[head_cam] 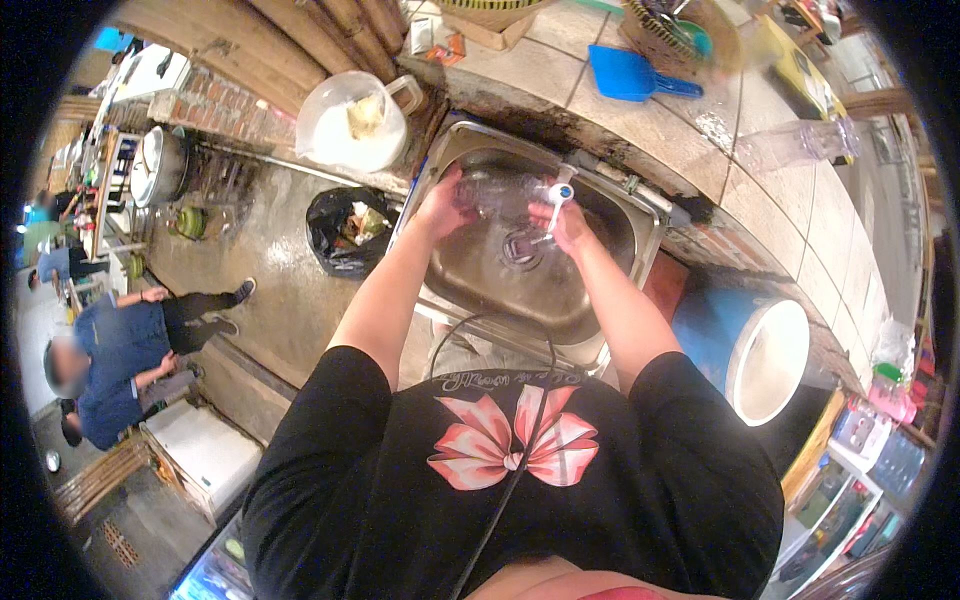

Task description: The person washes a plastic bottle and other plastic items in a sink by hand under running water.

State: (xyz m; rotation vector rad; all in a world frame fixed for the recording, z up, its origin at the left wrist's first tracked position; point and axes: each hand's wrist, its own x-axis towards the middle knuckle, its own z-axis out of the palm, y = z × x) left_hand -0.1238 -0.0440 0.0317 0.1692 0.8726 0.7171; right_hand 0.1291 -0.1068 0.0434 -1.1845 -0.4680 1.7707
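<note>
Both hands are inside a stainless steel sink (pixel 517 300). Between them a clear see-through vessel, likely a plastic jar or bottle (pixel 499 191), lies sideways above the basin. At its left end my left hand (pixel 448 204) grips it. My right hand (pixel 564 223) is around its right end, partly hidden by the tap (pixel 561 193) with its white lever. Water and glare blur the vessel's outline. Below the hands the drain (pixel 523 250) shows in the basin floor.
A translucent measuring jug (pixel 352 124) stands left of the sink, above a black rubbish bag (pixel 349 232). On the tiled counter (pixel 780 202) are a blue scoop (pixel 634 73) and a clear bottle (pixel 795 148). A blue barrel (pixel 709 330) is at right. People (pixel 124 337) stand at left.
</note>
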